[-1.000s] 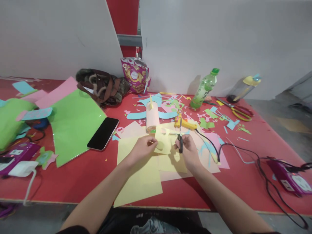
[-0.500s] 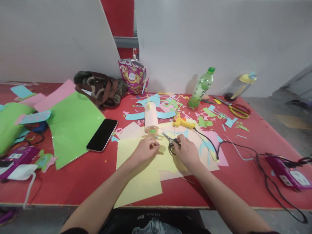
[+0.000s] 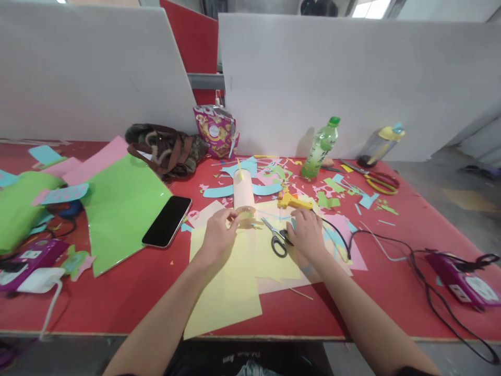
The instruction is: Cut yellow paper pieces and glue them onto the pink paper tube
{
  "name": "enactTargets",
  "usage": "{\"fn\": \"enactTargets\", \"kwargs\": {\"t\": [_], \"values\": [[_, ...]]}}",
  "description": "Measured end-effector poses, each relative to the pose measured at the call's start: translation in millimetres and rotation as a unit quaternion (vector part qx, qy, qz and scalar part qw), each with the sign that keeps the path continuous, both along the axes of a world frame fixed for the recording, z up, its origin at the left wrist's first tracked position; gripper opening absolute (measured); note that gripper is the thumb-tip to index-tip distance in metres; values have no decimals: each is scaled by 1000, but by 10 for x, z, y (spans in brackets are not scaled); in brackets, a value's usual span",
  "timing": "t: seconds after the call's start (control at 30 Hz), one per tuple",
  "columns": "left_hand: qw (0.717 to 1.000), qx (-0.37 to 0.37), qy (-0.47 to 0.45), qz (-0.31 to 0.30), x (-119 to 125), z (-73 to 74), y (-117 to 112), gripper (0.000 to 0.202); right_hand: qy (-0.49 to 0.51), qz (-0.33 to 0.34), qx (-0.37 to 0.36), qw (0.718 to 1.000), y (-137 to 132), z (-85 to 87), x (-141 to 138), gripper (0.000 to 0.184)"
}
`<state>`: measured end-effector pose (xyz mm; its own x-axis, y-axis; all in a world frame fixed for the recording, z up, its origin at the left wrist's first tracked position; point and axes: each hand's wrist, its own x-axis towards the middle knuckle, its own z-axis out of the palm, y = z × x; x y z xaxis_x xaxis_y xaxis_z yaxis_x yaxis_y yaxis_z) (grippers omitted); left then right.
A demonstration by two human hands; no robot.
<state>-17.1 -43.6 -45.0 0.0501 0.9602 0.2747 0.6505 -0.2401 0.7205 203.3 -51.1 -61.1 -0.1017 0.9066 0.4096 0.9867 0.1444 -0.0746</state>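
A pale pink paper tube (image 3: pixel 243 189) lies on the table with blue paper strips (image 3: pixel 266 189) out to both sides and a yellow piece standing on top. My left hand (image 3: pixel 219 232) is at its near end, thumb and forefinger pinched together; whatever they hold is too small to name. Small scissors (image 3: pixel 276 238) with black handles lie spread on yellow paper (image 3: pixel 223 292). Beside their handles my right hand (image 3: pixel 308 231) rests palm down, fingers stretched towards the yellow glue gun (image 3: pixel 294 200) and thumb near a handle loop.
A black-screened phone (image 3: pixel 167 221) and green sheet (image 3: pixel 121 209) lie left. Behind are a bag (image 3: pixel 168 151), snack packet (image 3: pixel 216 133) and green bottle (image 3: pixel 321 149). Paper scraps, red-and-yellow-handled scissors (image 3: pixel 381 183) and a cabled purple power strip (image 3: pixel 464 279) are to the right.
My left hand has moved up and left to the tube's near end. My right hand has let go of the small scissors and moved slightly right. The view has tilted up.
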Motion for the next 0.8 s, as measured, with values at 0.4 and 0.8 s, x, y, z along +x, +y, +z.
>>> {"fn": "enactTargets", "kwargs": {"t": [0.4,0.8], "values": [[998,-23,-45,-21,4,-141,102,8,-37,-76,-190,978,626,22,138,36],[982,-84,-124,-110,76,-140,86,10,23,-98,-156,983,605,212,457,32]]}}
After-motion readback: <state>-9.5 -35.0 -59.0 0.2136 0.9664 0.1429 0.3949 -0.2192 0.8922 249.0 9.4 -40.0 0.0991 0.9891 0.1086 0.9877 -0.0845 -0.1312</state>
